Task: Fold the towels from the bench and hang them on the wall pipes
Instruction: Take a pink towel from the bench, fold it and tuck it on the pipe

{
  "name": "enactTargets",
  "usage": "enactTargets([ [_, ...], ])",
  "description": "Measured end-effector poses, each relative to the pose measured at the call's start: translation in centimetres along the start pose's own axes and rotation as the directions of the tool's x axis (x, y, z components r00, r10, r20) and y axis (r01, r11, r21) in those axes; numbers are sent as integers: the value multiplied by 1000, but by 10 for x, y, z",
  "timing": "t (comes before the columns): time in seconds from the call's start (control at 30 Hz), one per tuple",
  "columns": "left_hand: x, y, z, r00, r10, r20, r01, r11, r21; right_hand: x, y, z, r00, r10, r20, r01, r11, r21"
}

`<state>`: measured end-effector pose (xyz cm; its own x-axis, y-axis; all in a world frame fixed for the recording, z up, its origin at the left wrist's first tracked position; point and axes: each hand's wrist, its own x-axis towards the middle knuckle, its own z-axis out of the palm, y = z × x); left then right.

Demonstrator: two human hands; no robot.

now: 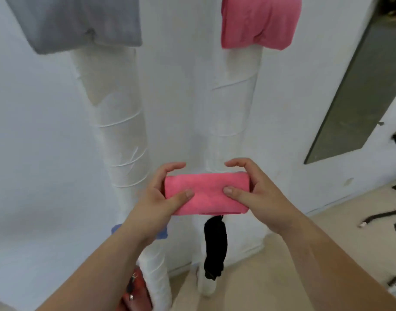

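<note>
Facing the wall (35, 131), I see two wrapped pipes (116, 122) running up the frame, with a grey towel (76, 21) upper left and a pink towel (260, 21) upper right draped over them. The folded towel (206, 194) sits at centre, long axis left-right, probably ready for draping. My left hand (156, 198) and right hand (257, 196) pinch its ends, thumbs on top.

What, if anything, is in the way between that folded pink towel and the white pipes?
Nothing visible. The left hand and right hand hold the folded pink towel in front of the wrapped pipes. A gray towel and a second pink towel already hang higher up; a black cloth hangs lower.
</note>
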<state>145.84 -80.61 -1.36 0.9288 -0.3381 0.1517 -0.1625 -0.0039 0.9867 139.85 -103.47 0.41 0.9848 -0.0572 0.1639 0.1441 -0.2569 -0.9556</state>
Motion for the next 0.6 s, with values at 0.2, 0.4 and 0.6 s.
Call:
enactTargets([
  [0.2, 44, 49, 117, 955, 240, -173, -200, 955, 220, 39, -13, -117, 991, -129, 26, 130, 991, -15],
  [0.4, 75, 115, 149, 901, 355, -251, -294, 923, 249, 78, -53, -170, 958, -275, 78, 265, 957, 117],
  [0.6, 97, 195, 151, 816, 501, -287, -399, 849, 346, 112, -131, -199, 864, -495, 94, 487, 868, 99],
])
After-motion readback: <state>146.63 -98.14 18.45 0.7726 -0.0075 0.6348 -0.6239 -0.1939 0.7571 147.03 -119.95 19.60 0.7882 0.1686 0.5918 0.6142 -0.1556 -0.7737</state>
